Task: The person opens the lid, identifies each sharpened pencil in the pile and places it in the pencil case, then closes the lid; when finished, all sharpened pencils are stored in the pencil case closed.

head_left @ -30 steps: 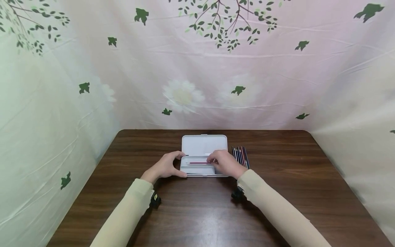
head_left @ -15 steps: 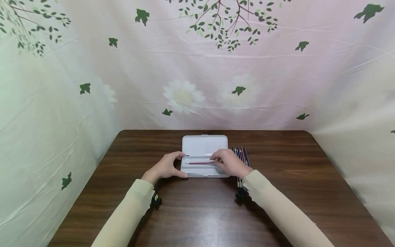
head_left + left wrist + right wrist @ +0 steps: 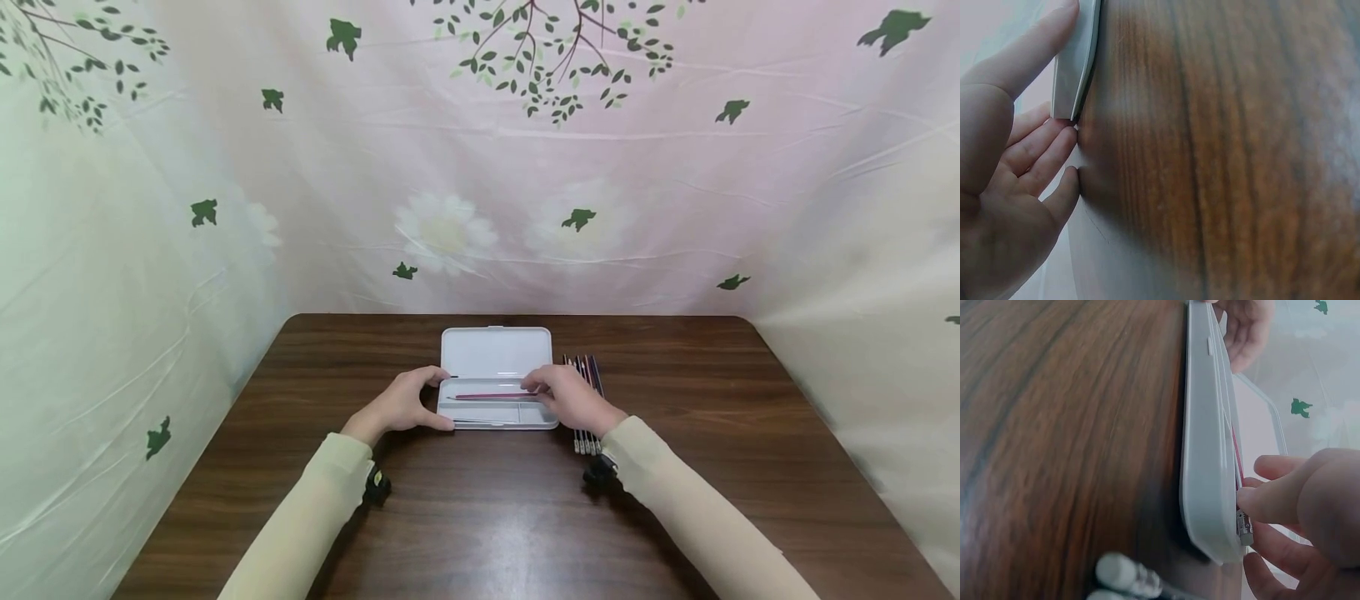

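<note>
Pinching red pencil (image 3: pixel 487 397) with right hand (image 3: pixel 573 400), gripping case (image 3: pixel 495 354) at left end with left hand (image 3: pixel 401 403); probably handling light, stiff, brittle-tipped, best gripping near eraser (image 3: pixel 1245 537).

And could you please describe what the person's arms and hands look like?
The left sleeve and right sleeve are long, plain and cream-coloured. A small black device shows at each wrist, the left one with a yellowish mark. The left hand and right hand are ungloved.

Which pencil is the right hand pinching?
The red pencil at the open white case, eraser end in the right hand; the bunched pencils lie beside the case, on the table.
</note>
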